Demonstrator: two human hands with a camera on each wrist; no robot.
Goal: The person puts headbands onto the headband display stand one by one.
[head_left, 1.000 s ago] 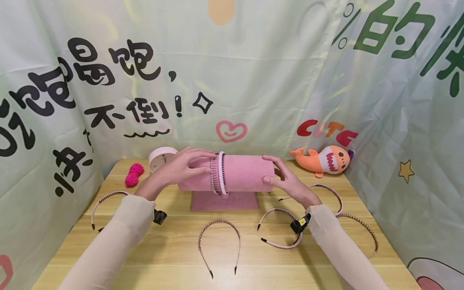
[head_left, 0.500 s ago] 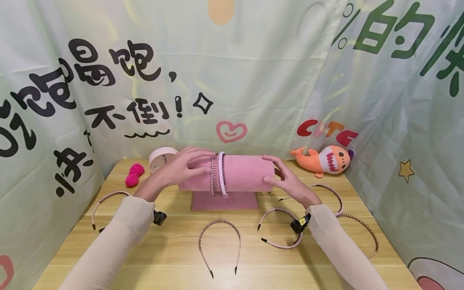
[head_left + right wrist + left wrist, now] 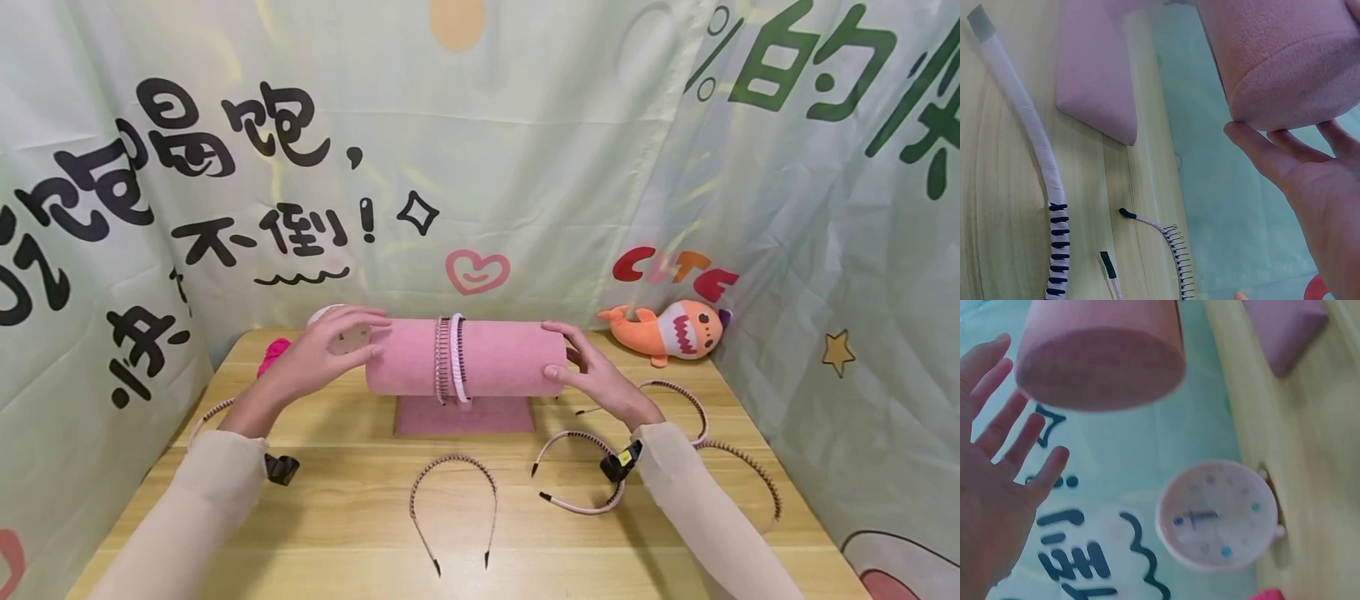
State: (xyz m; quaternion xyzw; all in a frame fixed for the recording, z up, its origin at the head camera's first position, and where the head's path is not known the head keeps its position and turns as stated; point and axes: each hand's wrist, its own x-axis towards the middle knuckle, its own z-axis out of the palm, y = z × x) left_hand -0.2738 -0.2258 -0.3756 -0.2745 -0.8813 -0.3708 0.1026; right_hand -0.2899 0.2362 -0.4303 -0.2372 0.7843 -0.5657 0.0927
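Observation:
A pink, felt-like headband stand (image 3: 510, 358) lies crosswise on its base (image 3: 495, 415). Around its roll, left of the middle, sit a thin toothed headband (image 3: 442, 360) and a white headband (image 3: 457, 358). My left hand (image 3: 315, 354) is spread at the roll's left end; the left wrist view shows its fingers loose, holding nothing. At the right end, my right hand (image 3: 596, 379) grips the roll's edge, thumb in front and fingers over the top; the right wrist view shows fingertips (image 3: 1235, 129) against that rim.
One headband (image 3: 454, 458) lies in front of the stand, another (image 3: 573, 434) near the right wrist. More lie at the right (image 3: 697, 408) and far left (image 3: 213, 412). A small clock (image 3: 1219, 515), pink yarn (image 3: 273, 354) and an orange plush shark (image 3: 667, 331) stand behind on the table (image 3: 337, 517).
My left hand has moved left, away from the headbands on the roll to the roll's left end. My right hand keeps its place at the right end.

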